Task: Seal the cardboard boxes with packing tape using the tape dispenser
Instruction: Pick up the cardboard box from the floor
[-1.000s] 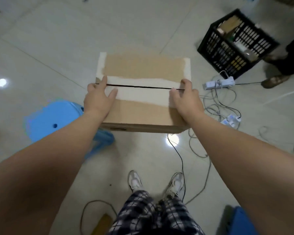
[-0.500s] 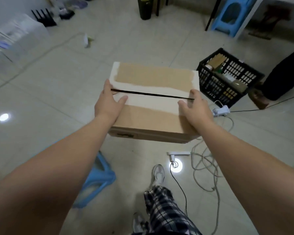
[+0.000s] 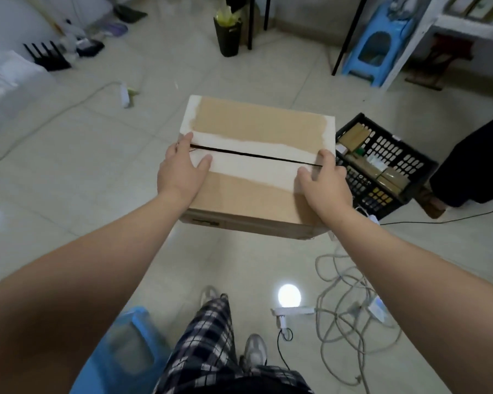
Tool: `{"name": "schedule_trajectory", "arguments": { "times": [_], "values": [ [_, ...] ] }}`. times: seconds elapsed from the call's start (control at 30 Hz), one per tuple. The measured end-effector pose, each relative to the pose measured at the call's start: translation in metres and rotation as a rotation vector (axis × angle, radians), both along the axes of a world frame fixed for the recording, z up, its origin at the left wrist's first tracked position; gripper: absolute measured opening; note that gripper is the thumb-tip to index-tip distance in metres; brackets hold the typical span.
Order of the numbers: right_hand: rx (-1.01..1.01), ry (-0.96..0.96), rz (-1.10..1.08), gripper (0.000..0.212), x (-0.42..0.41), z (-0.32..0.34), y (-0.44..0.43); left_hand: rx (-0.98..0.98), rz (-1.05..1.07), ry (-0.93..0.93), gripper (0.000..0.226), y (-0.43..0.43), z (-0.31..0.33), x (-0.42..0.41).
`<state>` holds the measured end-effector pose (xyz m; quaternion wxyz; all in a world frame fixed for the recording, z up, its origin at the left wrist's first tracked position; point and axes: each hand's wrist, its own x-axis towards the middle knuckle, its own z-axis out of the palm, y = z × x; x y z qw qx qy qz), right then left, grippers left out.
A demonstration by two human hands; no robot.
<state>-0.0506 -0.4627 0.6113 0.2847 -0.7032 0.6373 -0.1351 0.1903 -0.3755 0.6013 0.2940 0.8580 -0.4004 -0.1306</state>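
I carry a brown cardboard box (image 3: 256, 126) in front of me above the floor. Its two top flaps are folded down, with a dark open seam running across between whitish torn strips. My left hand (image 3: 180, 172) grips the box's left edge at the seam end, thumb lying on the top. At the right edge my right hand (image 3: 325, 183) grips the box in the same way, thumb on the near flap. The fingers below both edges are hidden.
A black plastic crate (image 3: 404, 166) with small items sits on the floor just right of the box. Loose cables and power strips (image 3: 342, 282) lie at my right foot. One blue stool (image 3: 125, 348) is by my left leg, another (image 3: 373, 44) under the far desk. A black bin (image 3: 228, 35) stands at the back.
The box has been lifted off the blue stool and carried forward. The stool is now behind at my left leg, and more of the room's far side has come into view.
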Motion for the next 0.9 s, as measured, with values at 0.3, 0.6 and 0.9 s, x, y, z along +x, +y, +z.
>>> {"name": "schedule_trajectory", "arguments": {
  "times": [0.3,0.6,0.9],
  "values": [
    [0.017,-0.03,-0.128,0.058,0.1,-0.015,-0.136,-0.026,-0.09,0.014,0.061,-0.158,-0.005,0.102],
    [0.014,-0.077,-0.286,0.063,0.18,-0.017,-0.253,-0.027,-0.202,0.04,0.059,-0.307,0.003,0.189],
    [-0.01,-0.015,-0.341,0.064,0.199,-0.024,-0.408,-0.004,-0.257,0.024,0.056,-0.475,-0.006,0.203]
  ]
}}
